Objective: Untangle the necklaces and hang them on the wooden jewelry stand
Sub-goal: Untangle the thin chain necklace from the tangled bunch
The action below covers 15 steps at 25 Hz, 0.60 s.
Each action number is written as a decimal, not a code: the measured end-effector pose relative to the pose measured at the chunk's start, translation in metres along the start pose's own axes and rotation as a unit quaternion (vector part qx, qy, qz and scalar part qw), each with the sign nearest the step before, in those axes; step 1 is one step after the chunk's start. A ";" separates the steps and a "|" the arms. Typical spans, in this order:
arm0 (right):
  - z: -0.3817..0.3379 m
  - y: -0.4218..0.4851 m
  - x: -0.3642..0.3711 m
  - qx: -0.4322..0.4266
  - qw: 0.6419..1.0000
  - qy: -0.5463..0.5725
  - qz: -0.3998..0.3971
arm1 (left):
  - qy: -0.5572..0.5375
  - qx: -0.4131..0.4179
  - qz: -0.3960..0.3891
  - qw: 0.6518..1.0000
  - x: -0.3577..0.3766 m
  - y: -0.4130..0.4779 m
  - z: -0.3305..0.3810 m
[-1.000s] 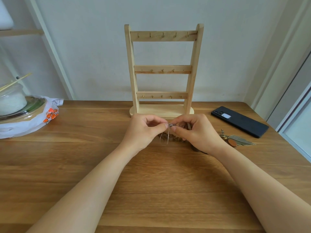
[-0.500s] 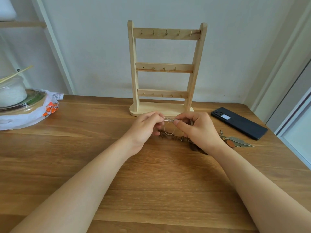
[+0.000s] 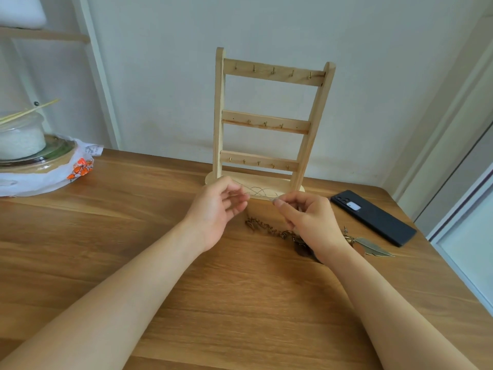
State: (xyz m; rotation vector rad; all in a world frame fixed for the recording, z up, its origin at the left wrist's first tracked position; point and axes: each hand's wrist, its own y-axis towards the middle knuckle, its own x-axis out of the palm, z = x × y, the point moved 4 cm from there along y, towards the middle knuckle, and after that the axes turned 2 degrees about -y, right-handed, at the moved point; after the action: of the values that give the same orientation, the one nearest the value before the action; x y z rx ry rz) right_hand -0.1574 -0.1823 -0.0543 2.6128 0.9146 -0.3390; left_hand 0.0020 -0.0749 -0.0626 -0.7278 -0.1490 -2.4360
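A wooden jewelry stand (image 3: 269, 124) with three hook bars stands at the back of the table; its hooks are bare. In front of its base, my left hand (image 3: 217, 209) and my right hand (image 3: 309, 222) are raised a little above the table. Each pinches an end of a thin silver necklace (image 3: 257, 192), which loops between them. A bronze chain necklace (image 3: 269, 228) lies on the table below, partly hidden under my right hand. A leaf-shaped metal pendant (image 3: 372, 247) lies to the right of my wrist.
A dark phone (image 3: 373, 217) lies at the right, near the table's edge. At the far left a glass jar on a plate (image 3: 24, 145) sits on a plastic bag with orange print (image 3: 80, 169). The wall runs close behind the stand.
My hands have lifted and drawn apart, stretching the silver necklace between them. The bronze chain now lies uncovered on the table. The camera has moved closer and tilted.
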 end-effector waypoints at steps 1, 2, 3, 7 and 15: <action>0.000 0.000 0.001 -0.003 1.000 -0.002 -0.001 | 0.030 0.002 0.009 1.000 0.000 0.000 0.000; 0.000 0.000 0.001 -0.007 1.000 -0.004 -0.002 | 0.073 0.008 0.018 0.997 0.000 0.000 0.001; 0.000 0.000 0.000 -0.009 1.000 -0.007 -0.002 | 0.127 0.019 0.030 0.991 -0.001 0.001 0.002; -0.001 -0.001 -0.001 -0.017 1.000 -0.017 -0.005 | 0.278 0.068 0.049 0.957 -0.005 -0.001 0.006; -0.001 -0.003 0.003 -0.037 0.998 -0.050 -0.034 | 0.312 0.052 -0.059 0.947 0.012 -0.007 -0.002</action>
State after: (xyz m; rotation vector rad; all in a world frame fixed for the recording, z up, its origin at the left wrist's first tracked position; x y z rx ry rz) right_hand -0.1571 -0.1781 -0.0552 2.4783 0.9641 -0.4396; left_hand -0.0110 -0.0757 -0.0581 0.1229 -0.0670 -2.6218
